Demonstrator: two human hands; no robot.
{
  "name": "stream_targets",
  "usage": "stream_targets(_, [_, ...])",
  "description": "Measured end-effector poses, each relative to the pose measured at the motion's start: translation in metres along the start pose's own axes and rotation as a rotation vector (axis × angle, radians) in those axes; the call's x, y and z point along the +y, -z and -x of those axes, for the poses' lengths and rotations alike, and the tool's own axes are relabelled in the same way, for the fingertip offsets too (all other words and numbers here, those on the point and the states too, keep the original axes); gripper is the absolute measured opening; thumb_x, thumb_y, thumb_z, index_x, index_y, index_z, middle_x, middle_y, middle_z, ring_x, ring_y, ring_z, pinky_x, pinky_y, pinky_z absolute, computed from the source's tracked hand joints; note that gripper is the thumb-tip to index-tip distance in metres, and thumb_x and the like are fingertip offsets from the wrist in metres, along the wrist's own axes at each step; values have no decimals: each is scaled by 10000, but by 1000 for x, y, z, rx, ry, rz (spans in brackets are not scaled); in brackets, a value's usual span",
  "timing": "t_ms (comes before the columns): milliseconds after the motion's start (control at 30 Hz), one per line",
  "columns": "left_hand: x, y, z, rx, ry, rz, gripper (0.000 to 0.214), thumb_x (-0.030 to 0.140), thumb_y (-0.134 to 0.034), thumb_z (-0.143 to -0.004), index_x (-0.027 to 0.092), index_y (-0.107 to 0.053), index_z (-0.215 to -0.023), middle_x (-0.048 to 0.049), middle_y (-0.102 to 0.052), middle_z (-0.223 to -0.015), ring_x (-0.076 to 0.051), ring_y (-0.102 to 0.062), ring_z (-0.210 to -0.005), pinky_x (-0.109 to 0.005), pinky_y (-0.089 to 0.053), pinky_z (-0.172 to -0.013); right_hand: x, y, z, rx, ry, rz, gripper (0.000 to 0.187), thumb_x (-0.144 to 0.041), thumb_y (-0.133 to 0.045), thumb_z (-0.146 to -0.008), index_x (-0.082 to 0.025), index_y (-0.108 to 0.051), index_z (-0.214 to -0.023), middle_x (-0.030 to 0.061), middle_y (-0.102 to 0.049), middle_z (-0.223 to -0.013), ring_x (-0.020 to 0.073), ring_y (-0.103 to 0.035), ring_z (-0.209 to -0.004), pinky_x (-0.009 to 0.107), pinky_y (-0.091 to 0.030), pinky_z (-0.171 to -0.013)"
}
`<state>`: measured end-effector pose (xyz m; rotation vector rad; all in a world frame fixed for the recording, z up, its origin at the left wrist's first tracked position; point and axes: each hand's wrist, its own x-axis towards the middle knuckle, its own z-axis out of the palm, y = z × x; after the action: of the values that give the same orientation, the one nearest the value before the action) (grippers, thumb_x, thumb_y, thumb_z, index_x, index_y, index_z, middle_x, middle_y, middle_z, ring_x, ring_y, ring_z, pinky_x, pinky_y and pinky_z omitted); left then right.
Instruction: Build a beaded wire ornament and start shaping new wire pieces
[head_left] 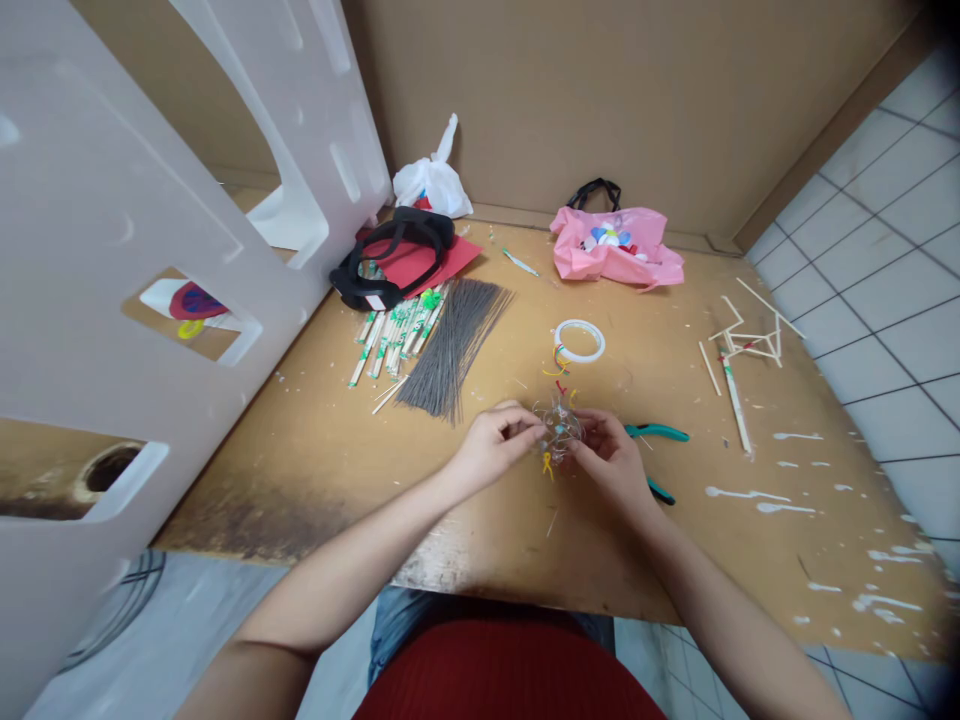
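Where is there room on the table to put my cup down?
Bare board lies between the tape ring and the stick frame, and on the near left. Crowded: around the wire bundle and both hands.

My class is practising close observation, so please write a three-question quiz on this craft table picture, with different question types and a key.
1. True or false: the left hand and the right hand both hold the small wire ball.
2. Which lies just to the right of the right hand? A) the green-handled pliers B) the pink bag C) the tape roll
3. Fill in: the bundle of grey wires lies next to wrapped ______.

Key
1. True: both hands pinch it between the fingers.
2. A
3. chopsticks
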<state>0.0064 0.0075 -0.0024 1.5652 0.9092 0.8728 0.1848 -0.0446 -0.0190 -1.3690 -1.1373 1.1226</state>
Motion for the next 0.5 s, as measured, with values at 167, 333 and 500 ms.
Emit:
stream_targets(167, [-3,6,-6,-139,377,481,259,368,-653,-704,114,-679,-746,53,-389,-475,-45,-286,-442,-217,-184,-462,0,2,-2,-50,-34,48,347,-338,-666,-697,-222,-506,-981,-25,-536,-688,121,-541,-546,279,-482,-515])
stream_targets(333, [0,7,-8,-99,412,480,277,383,-709,-651,113,-679,-701,58,-404,-465,-44,-314,-459,-219,-212,-485,5,2,-2,-62,-22,85,366,-362,-677,-701,-224,-512,-998,-12,-557,-722,134,-559,-589,289,-490,-541])
stream_targets(500, [1,6,-8,-16,379,486,265,358,-735,-627,113,-653,-685,52,-460,-487,-47,-339,-477,-209,-259,-508,5,2,3,22,150,208,363,-355,-694,-702,-232,-554,-1013,-7,-567,-743,138,-559,-653,292,-493,-605])
